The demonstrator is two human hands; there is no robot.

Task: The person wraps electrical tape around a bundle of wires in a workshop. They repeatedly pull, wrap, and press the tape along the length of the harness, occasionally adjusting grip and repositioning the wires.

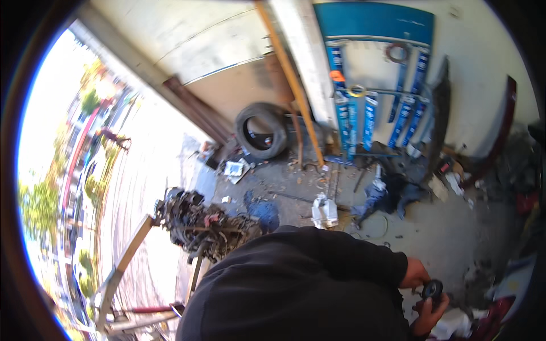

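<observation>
We had the pale wall (pixel 483 51) as bkgd, w/ a concrete floor (pixel 421 238) below it, and our own black jacket (pixel 284 290) filled the lower mid. Next in size came a bare engine (pixel 193 221) on the L side, then a worn tyre (pixel 275 136) leaning nr the wall, long blue packs (pixel 370 116) (prob. wiper blades) hung in rows, and a dark blue cloth heap (pixel 387 196) on the floor. Smallest was the black ring (pixel 433 287), poss. a tape roll, at lower R between our hands. Our R hand (pixel 430 318) gripped it from below; our L hand (pixel 415 273) was at its upper edge, fingers curled, tho we couldn't tell if they gripped or just touched. Progress-wise, we judged the pick-up done & the two-handed handling underway; the ring wasn't set down or fitted to anything visible. How much was left, we couldn't tell.
</observation>
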